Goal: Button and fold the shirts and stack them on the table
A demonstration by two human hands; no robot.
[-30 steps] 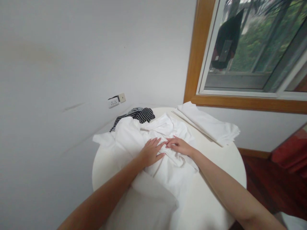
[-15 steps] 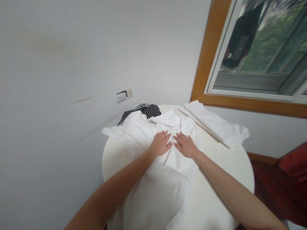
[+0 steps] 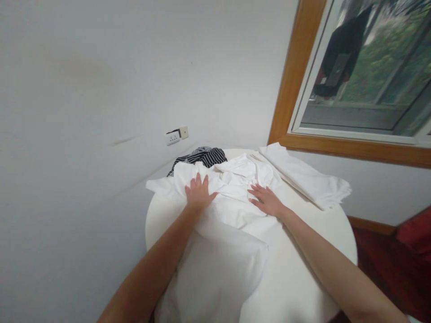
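White cloth (image 3: pixel 235 211): one, crumpled at its far end and smoother toward the person, lay spread across the middle of the round white surface (image 3: pixel 323 237), its near end hanging over the edge. It was possibly a shirt; the folds made that hard to tell.

Left hand (image 3: pixel 198 195): lay palm down on the left part of the cloth, fingers (image 3: pixel 197 181) spread open and flat, gripping nothing.

Right hand (image 3: pixel 267 200): lay palm down on the cloth's right part, well apart from the left hand, fingers stretched out and open, also gripping nothing.

Folded white cloth (image 3: pixel 303 175): one, lay at the far right of the surface, just beside the crumpled cloth.

Striped cloth (image 3: pixel 205 157): one, black and white, bunched at the far edge, partly under the white cloth.

Wall socket (image 3: pixel 173 137): one, on the white wall (image 3: pixel 101 89) behind the surface.

Window frame (image 3: pixel 292 89): wooden, at upper right.
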